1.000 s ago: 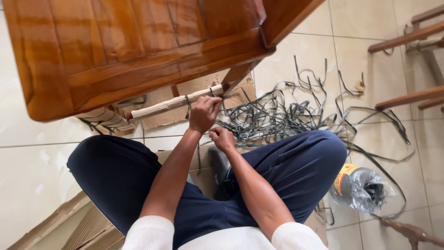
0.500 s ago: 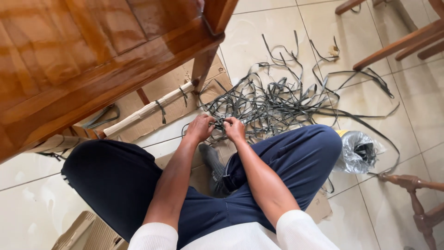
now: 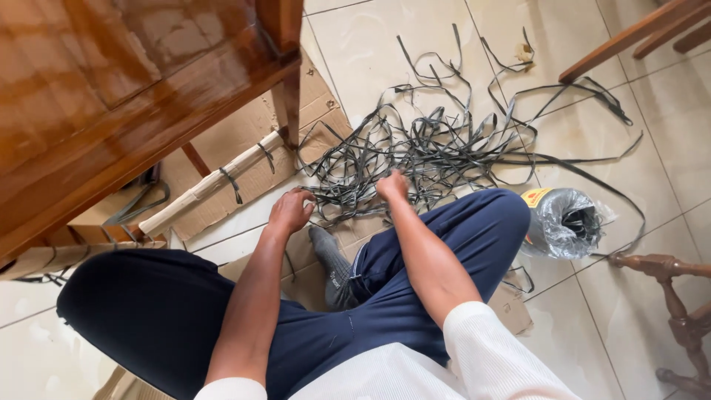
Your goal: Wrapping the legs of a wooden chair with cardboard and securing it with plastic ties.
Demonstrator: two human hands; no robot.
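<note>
Tangled straps (image 3: 437,148) lie on the floor (image 3: 370,52), right of the cardboard (image 3: 244,178).

One view only, from the camera on my head. It looks steeply down over my chest and crossed legs to the tiled floor (image 3: 415,44) in front of me. My forearms run up the middle of frame; both hands sit near centre, close to the lens. A wooden chair (image 3: 111,96) fills the upper left, very near. Heap of straps (image 3: 422,148) lies just beyond my knees.
</note>
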